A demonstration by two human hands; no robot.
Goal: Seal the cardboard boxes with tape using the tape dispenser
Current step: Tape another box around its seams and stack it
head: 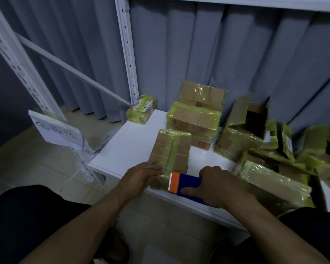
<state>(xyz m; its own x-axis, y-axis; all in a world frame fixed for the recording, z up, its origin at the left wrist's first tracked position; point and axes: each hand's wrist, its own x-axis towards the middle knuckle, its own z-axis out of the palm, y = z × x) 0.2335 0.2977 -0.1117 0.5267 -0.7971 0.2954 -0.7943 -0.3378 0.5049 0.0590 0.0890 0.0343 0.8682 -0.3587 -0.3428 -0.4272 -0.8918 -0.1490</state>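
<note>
Right hand point(217, 185) grips the blue tape dispenser point(187, 184), fingers point(208, 171) clamped round its body. I see its orange toothed end against the near end of the cardboard box point(170, 149). Left hand point(141, 178) presses the box's near left corner, fingers laid flat. The box stands at the white worktop's point(126, 149) front edge.

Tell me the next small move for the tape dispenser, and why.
Probably draw the tape dispenser across the near end of the box: the right hand grips it there, blade toward the box, while the left hand rests on the box.
</note>
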